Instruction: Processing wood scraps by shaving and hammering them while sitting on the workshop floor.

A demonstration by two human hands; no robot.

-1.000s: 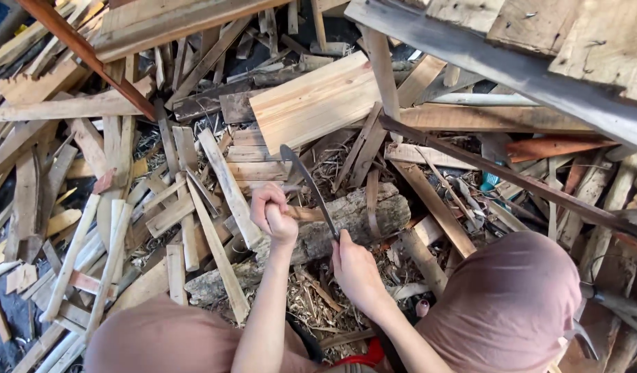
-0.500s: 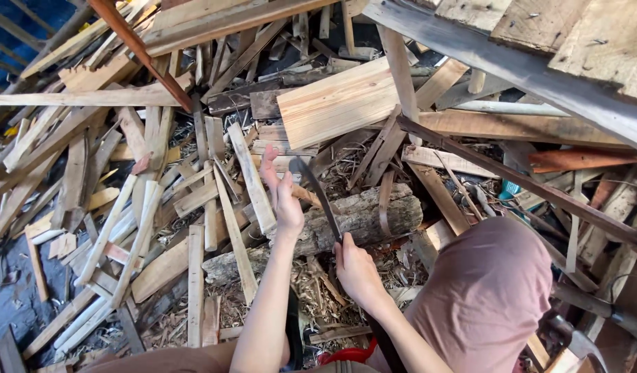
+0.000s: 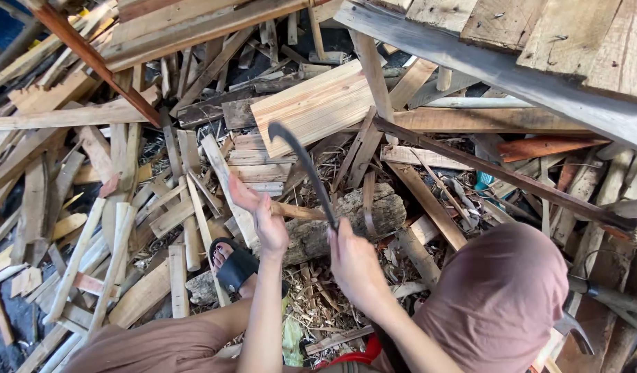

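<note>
My right hand (image 3: 353, 266) grips the handle of a dark curved blade (image 3: 308, 169), which is raised and points up and left over a rough log (image 3: 367, 211). My left hand (image 3: 259, 217) rests at the log's left end with its fingers stretched out. It holds the near end of a thin wood stick (image 3: 301, 211) that lies across the log toward the blade. My foot in a black sandal (image 3: 234, 268) sits just below the left hand.
Split slats and planks are heaped all around, with a wide pale plank (image 3: 311, 103) behind the log. A rusty red bar (image 3: 97, 62) slants at upper left and a grey beam (image 3: 498, 72) crosses upper right. My cloth-covered knee (image 3: 498, 297) fills the lower right.
The blade has swung up away from the log. My left hand's fingers have stretched out from a curled grip on the stick. The view has shifted closer.
</note>
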